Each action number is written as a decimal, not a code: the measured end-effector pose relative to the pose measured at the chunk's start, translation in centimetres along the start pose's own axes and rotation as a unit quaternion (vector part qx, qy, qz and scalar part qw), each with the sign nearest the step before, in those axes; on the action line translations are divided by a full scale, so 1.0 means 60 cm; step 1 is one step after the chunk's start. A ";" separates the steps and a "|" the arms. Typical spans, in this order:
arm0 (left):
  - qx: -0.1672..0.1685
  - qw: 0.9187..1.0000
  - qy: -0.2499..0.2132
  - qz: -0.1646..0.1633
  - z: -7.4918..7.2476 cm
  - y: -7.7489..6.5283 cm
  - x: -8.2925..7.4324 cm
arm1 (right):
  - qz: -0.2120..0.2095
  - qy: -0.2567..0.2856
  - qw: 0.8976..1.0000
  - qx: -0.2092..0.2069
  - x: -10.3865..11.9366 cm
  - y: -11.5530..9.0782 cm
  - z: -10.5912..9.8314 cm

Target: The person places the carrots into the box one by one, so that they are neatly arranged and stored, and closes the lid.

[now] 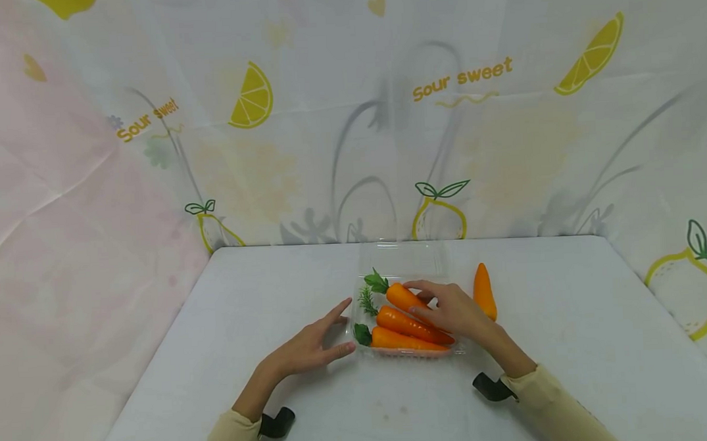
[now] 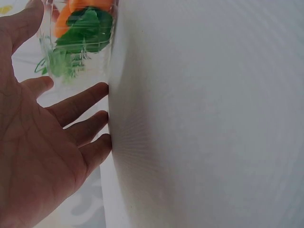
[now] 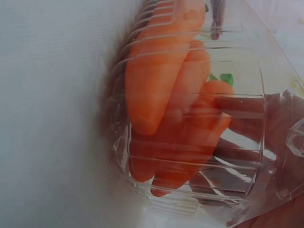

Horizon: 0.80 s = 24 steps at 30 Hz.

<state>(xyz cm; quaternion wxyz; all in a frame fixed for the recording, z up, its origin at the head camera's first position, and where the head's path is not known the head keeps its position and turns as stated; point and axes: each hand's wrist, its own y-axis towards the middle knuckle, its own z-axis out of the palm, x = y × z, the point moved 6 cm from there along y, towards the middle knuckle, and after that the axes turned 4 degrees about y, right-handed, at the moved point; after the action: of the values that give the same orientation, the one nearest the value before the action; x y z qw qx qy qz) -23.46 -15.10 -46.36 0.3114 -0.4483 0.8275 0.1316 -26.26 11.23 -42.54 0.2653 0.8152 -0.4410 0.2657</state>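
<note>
A clear plastic clamshell box (image 1: 404,258) lies with its lid folded back, holding three orange carrots side by side with green tops at the left. My right hand (image 1: 452,308) reaches into the box and grips the rearmost carrot (image 1: 401,297) between thumb and fingers. The middle carrot (image 1: 402,320) and the front carrot (image 1: 400,339) lie next to it. In the right wrist view the box wall (image 3: 232,164) stands between the camera and the fingers. My left hand (image 1: 308,346) has its fingers spread at the box's left side, fingertips on the table in the left wrist view.
A loose orange carrot (image 1: 483,290) without a visible green top lies right of the box, behind my right wrist. White cloth covers the table (image 1: 244,284). A lemon-printed curtain (image 1: 338,149) rises at the back and sides. Black mounts (image 1: 277,422) sit on both wrists.
</note>
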 end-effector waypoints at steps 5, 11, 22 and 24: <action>-0.001 1.000 0.001 0.000 0.000 0.000 -0.001 | 0.008 -0.009 1.000 0.006 -0.003 0.001 0.003; -0.001 1.000 0.002 -0.004 0.000 0.000 -0.001 | 0.010 -0.027 0.999 0.018 -0.004 0.001 0.009; -0.002 1.000 -0.004 -0.007 0.002 0.001 0.001 | 0.003 -0.041 0.999 0.024 -0.001 -0.001 0.009; -0.002 1.000 -0.003 -0.007 0.002 0.001 0.000 | 0.000 -0.048 0.999 0.023 -0.001 -0.001 0.009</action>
<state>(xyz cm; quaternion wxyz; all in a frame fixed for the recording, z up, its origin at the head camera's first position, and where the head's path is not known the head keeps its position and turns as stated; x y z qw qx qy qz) -23.45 -15.01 -46.42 0.3143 -0.4543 0.8230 0.1321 -26.13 10.92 -42.98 0.2250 0.8330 -0.4465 0.2367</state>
